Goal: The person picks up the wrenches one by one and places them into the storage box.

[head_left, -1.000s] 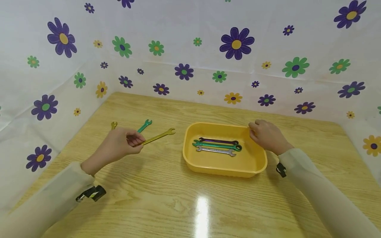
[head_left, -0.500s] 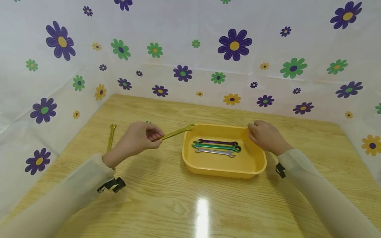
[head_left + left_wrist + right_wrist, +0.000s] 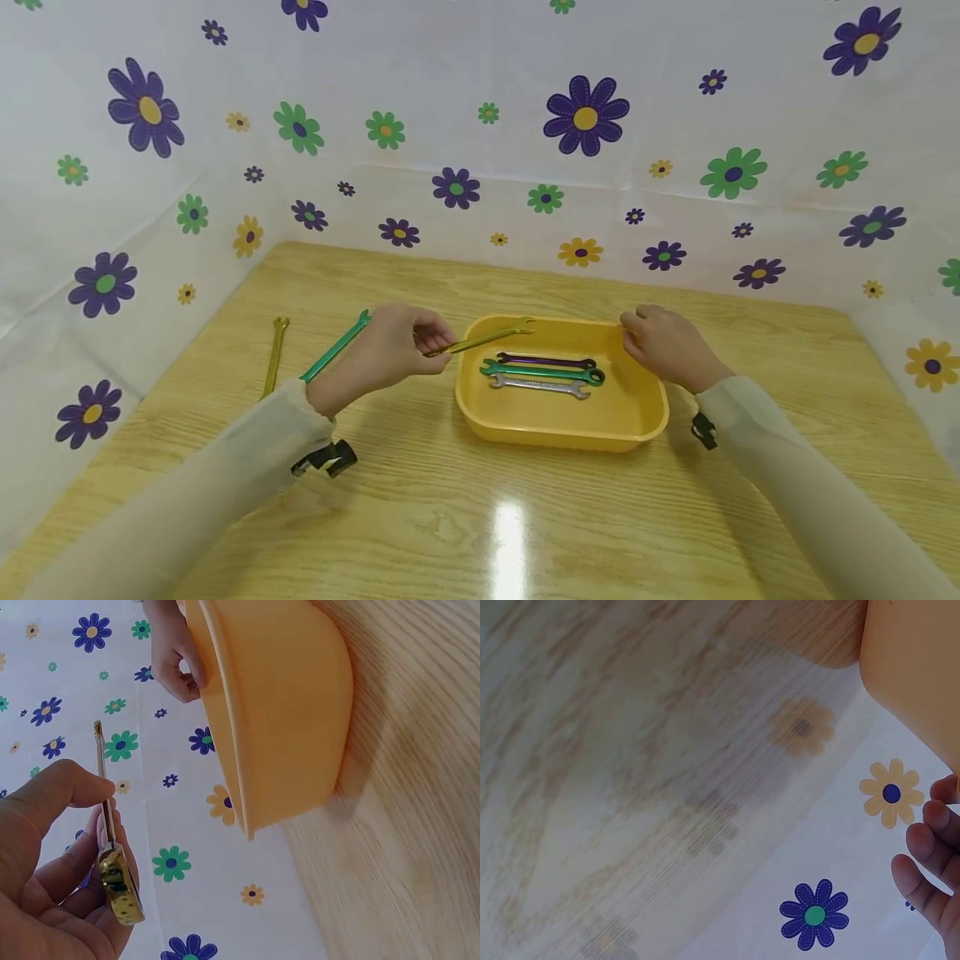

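Note:
My left hand pinches a gold wrench between thumb and fingers. The wrench's open end reaches over the left side of a yellow plastic basin, above its floor. In the left wrist view the ring end of this gold wrench points back toward the palm. At the basin's far right corner my right hand grips the rim with curled fingers. A dark purple wrench, a green wrench and a silver wrench lie side by side inside the basin.
On the wooden table, left of the basin, lie another green wrench, partly behind the left wrist, and a second gold wrench, its lower end hidden by the sleeve. A flower-patterned white cloth hangs behind the table and at its sides.
My left hand has carried the gold wrench rightward, from over the table to over the basin's left edge. The right hand has stayed on the rim.

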Motion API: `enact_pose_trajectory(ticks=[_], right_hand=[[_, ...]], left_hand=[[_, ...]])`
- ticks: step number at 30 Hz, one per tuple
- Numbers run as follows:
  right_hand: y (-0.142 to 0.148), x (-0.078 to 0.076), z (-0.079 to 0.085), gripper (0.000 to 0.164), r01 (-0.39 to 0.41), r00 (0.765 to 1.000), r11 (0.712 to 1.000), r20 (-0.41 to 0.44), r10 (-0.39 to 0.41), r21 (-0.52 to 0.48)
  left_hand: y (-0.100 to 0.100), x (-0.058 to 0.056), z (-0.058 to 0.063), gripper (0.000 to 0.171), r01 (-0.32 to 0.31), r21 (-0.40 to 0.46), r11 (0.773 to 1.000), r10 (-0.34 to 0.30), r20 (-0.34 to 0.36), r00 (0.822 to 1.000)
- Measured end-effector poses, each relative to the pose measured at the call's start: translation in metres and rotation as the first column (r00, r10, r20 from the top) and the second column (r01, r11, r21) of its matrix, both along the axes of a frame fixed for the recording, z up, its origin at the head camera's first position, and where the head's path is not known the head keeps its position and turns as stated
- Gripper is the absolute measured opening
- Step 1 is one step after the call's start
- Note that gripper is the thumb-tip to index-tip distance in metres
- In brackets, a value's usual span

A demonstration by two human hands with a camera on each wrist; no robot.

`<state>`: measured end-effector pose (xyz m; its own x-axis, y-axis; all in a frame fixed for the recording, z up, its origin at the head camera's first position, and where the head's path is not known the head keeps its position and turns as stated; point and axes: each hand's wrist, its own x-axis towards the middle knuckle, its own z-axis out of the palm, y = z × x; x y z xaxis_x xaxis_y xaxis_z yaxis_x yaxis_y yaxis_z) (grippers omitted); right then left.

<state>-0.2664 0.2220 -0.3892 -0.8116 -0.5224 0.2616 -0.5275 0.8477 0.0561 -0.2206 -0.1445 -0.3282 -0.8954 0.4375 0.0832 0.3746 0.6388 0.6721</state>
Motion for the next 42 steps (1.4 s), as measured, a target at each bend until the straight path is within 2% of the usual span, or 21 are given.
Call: enact_pose_trajectory(ticks=[6,17,27,33,42], right_hand=[[0.001,0.001,-0.001,0.008,0.007,1.0,1.0,0.005,-0.007,0.007],[0.003,0.004,-0.005,0.008,0.005,1.0,1.0,0.007,-0.005,0.001],[0.005,0.004,-0.003,0.007,-0.007,1.0,1.0,0.013,0.007,-0.004],[0.006,0.002,-0.004,0.007,-0.025,1.0,1.0,-0.002,0.025,-0.008],[0.006,0.001,-0.006,0.008,-0.044,0.999,0.999,-0.021,0.044,-0.021]], left_hand=[[0.017,-0.001,-0.001,0.013,0.043,0.016,0.999,-0.043,-0.031,0.999],[0.045,-0.006,-0.009,0.013,0.137,0.051,0.989,-0.136,-0.02,0.991],[0.067,-0.011,-0.016,0.011,0.279,0.042,0.96,-0.278,-0.028,0.96],[0.075,-0.016,-0.024,0.011,0.312,0.04,0.949,-0.312,-0.012,0.95],[0.085,-0.02,-0.033,0.01,0.327,0.029,0.944,-0.327,-0.005,0.945]])
